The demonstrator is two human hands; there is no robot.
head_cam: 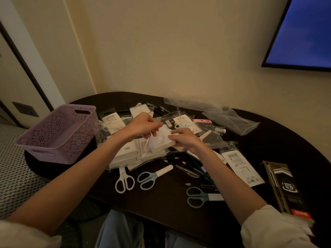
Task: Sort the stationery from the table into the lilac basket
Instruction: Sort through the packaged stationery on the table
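1. Hands above the middle of a dark table [161,203], both on one small white packet [162,140] in clear wrap.
2. Left hand [143,127] pinching the clear wrap at the packet's top edge, fingers curled.
3. Right hand [182,138] gripping the packet's right side, thumb on top.
4. Lilac basket [59,135] at the table's left edge, well apart from the packet, tilted slightly toward the viewer.
5. White boxes [125,154] in wrap just under the hands, among bagged items with barcode labels.
6. White scissors [124,181], blue scissors [150,178] and green scissors [198,196] nearer the viewer, lying flat, with loose pens [188,169] beside them.
7. Black pen box [284,187] at the right edge, near the right sleeve.
8. Empty clear bags [223,115] at the far side, by the wall.
9. Blue screen [304,31] on the wall, upper right.
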